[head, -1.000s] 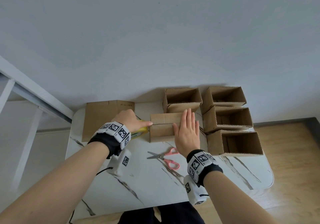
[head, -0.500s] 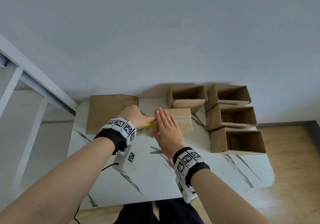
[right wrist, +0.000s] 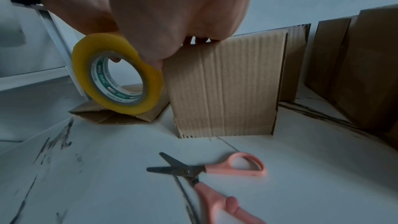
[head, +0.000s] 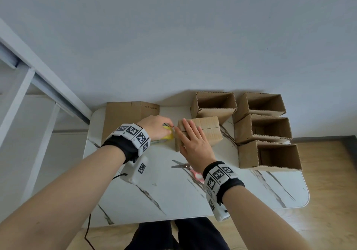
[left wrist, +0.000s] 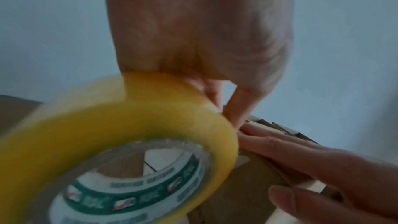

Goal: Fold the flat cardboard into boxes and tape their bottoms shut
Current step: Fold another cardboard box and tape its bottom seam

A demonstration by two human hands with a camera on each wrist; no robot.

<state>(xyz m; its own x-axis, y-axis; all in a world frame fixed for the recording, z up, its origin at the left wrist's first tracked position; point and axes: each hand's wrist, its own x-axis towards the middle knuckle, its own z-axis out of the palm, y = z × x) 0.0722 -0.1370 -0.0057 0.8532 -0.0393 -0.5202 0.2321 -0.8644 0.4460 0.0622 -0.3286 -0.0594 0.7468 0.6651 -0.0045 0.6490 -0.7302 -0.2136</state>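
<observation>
A folded cardboard box (head: 206, 131) (right wrist: 226, 88) stands upside down on the marble table (head: 173, 191), its closed bottom flaps facing up. My right hand (head: 193, 139) lies flat on those flaps with straight fingers (left wrist: 280, 144), pressing at the box's left end. My left hand (head: 156, 128) grips a yellow tape roll (head: 167, 136) (left wrist: 120, 142) (right wrist: 117, 74) right against the box's left edge. Flat cardboard (head: 127, 118) lies at the table's back left, behind the left hand.
Several open finished boxes stand at the back and right: one (head: 214, 104) behind the upside-down box, three in a column (head: 266, 129) to its right. Pink-handled scissors (head: 190, 169) (right wrist: 211, 173) lie on the table under my right wrist. A wall rises behind the table.
My right hand has slid leftward along the box top to its left end beside the tape roll. The left hand holds the roll at the box's left edge throughout.
</observation>
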